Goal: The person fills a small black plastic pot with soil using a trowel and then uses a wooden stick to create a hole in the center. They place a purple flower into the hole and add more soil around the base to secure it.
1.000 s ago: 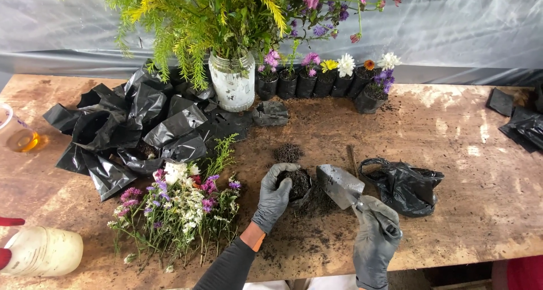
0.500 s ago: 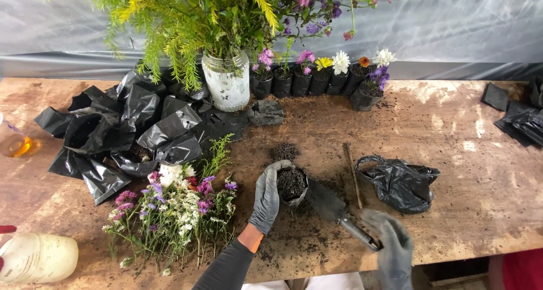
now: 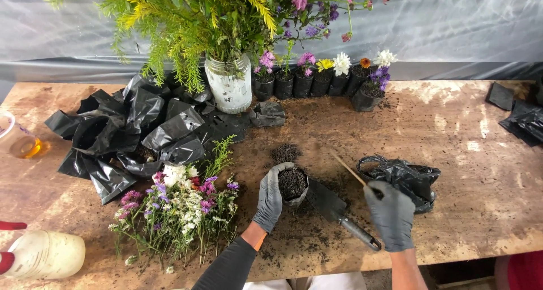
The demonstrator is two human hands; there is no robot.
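My left hand [image 3: 270, 198] cupped round soil bag [image 3: 293, 184]. Right hand [image 3: 390, 213] pinching thin stick [image 3: 348, 168], right of bag, tip angled up-left toward it. Trowel [image 3: 339, 211] lies between.

No packages, labels, signs, screens.

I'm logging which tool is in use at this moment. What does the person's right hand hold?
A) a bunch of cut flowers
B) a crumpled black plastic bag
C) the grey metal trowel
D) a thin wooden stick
D: the gloved right hand grips a thin wooden stick, while the grey metal trowel lies on the wooden table beside the soil-filled small black bag steadied by the left hand.
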